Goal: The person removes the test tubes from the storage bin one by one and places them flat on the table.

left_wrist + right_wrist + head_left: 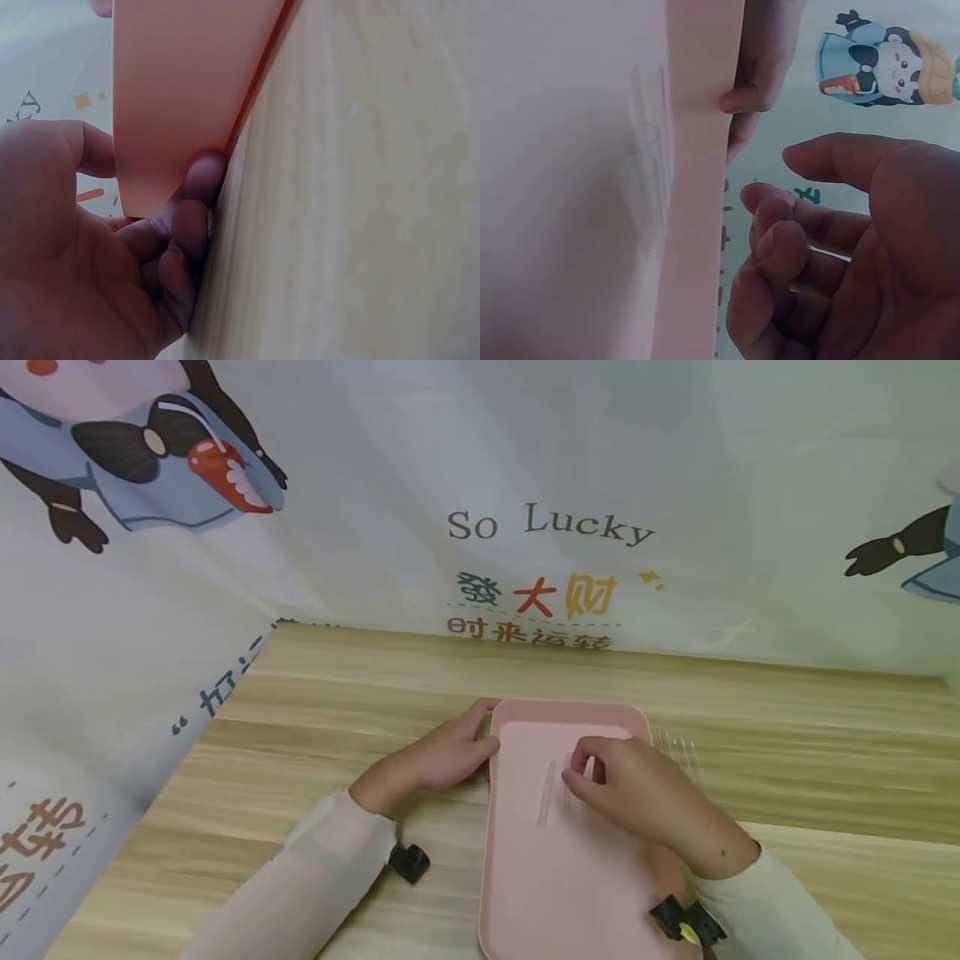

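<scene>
A pink tray [566, 893] lies on the wooden table. My left hand [448, 753] grips its left edge near the far corner; in the left wrist view the thumb is at the rim and the other fingers curl against the side and underneath. Two clear thin tubes [646, 202] lie side by side on the tray floor, and one clear tube [547, 793] shows plainly in the head view. Over the tray, just right of the tubes, hovers my right hand [645, 789], its fingers loosely bent. The right wrist view shows a gap between thumb and fingers, with nothing held there.
Several more clear tubes [677, 750] lie on the table just beyond the tray's right edge, partly behind the right hand. The wooden table [840, 760] meets a printed cloth backdrop [750, 527] at the back and left.
</scene>
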### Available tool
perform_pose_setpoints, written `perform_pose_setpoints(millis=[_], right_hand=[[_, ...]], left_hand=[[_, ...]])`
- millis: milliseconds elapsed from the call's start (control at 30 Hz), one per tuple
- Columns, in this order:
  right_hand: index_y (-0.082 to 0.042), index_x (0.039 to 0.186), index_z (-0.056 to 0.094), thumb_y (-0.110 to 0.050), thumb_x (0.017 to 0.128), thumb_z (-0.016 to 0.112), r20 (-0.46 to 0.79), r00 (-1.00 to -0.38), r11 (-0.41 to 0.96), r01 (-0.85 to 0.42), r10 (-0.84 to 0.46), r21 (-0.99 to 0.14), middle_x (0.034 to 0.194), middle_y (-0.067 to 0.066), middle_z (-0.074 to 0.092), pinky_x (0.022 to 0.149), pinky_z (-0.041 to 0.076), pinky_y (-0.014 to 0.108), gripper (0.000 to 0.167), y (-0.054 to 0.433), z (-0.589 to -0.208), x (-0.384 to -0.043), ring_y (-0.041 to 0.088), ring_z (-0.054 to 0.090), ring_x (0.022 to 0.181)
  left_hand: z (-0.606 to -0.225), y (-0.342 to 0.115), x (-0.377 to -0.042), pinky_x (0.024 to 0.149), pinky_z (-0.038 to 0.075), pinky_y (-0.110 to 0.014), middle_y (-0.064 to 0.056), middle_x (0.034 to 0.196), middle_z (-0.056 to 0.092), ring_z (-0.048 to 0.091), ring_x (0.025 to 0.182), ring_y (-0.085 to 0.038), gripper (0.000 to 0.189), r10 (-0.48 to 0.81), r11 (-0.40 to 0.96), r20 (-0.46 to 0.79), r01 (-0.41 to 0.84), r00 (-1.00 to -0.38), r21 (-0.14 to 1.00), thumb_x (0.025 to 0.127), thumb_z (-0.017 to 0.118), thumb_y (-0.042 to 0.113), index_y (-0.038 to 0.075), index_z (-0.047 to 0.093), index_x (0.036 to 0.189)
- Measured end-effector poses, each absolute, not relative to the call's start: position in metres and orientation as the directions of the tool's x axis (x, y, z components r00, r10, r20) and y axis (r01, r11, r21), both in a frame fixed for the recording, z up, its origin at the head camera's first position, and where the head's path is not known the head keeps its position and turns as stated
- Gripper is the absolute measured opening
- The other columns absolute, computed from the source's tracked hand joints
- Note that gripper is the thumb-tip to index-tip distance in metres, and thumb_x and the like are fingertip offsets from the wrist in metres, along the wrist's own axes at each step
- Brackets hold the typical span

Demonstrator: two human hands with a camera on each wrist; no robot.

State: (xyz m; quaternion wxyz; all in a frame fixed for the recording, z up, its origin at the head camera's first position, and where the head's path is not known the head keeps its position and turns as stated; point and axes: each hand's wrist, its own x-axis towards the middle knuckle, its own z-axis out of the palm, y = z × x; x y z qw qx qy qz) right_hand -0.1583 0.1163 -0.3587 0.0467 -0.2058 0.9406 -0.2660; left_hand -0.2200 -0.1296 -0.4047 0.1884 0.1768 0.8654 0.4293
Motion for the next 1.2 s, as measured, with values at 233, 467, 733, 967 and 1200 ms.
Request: perform_pose_setpoints(millis=[233, 467, 733, 967, 1200], right_hand=[[-0.014, 0.08, 0.062, -0.018, 0.093, 0.064, -0.005, -0.907, 0.773, -0.357, -0.422, -0.525, 0.055, -0.007, 0.049, 0.049, 0.035, 0.024, 0.013, 0.118, -0.369, -0.165, 0.006, 0.042, 0.049], [-0.011, 0.081, 0.062, -0.014, 0.093, 0.063, -0.052, -0.921, 0.787, -0.3, -0.386, -0.539, 0.055, -0.004, 0.05, 0.047, 0.037, 0.024, 0.012, 0.118, -0.373, -0.168, 0.006, 0.041, 0.045], [-0.009, 0.078, 0.059, -0.012, 0.094, 0.06, -0.117, -0.926, 0.801, -0.243, -0.36, -0.546, 0.066, 0.003, 0.058, 0.045, 0.043, 0.028, 0.016, 0.119, -0.376, -0.167, 0.006, 0.043, 0.033], [-0.011, 0.075, 0.057, -0.012, 0.093, 0.059, -0.127, -0.924, 0.804, -0.239, -0.36, -0.544, 0.068, 0.002, 0.059, 0.047, 0.043, 0.029, 0.019, 0.119, -0.375, -0.167, 0.007, 0.044, 0.033], [-0.013, 0.071, 0.057, -0.015, 0.092, 0.063, -0.109, -0.918, 0.812, -0.275, -0.38, -0.516, 0.062, 0.0, 0.056, 0.053, 0.042, 0.028, 0.023, 0.119, -0.379, -0.166, 0.01, 0.048, 0.043]], left_hand=[[-0.401, -0.128, -0.22, 0.084, 0.05, -0.031, -0.001, 0.081, 0.072, 0.066, 0.076, -0.012, 0.057, 0.479, 0.555, -0.173, 0.145, -0.861, 0.819, 0.098, 0.043, 0.018, 0.014, 0.03, 0.153], [-0.4, -0.13, -0.22, 0.083, 0.05, -0.031, -0.001, 0.083, 0.073, 0.067, 0.078, -0.012, 0.056, 0.477, 0.555, -0.173, 0.143, -0.861, 0.819, 0.099, 0.043, 0.018, 0.015, 0.031, 0.153], [-0.401, -0.13, -0.219, 0.083, 0.05, -0.032, -0.001, 0.082, 0.073, 0.067, 0.077, -0.012, 0.056, 0.47, 0.559, -0.183, 0.13, -0.863, 0.819, 0.098, 0.044, 0.018, 0.015, 0.032, 0.152], [-0.398, -0.128, -0.22, 0.081, 0.049, -0.031, -0.001, 0.082, 0.073, 0.067, 0.077, -0.013, 0.057, 0.47, 0.566, -0.179, 0.14, -0.864, 0.812, 0.098, 0.044, 0.019, 0.017, 0.03, 0.153], [-0.401, -0.128, -0.22, 0.079, 0.049, -0.03, -0.001, 0.081, 0.073, 0.066, 0.076, -0.012, 0.057, 0.473, 0.56, -0.187, 0.13, -0.861, 0.818, 0.097, 0.044, 0.018, 0.016, 0.031, 0.153]])
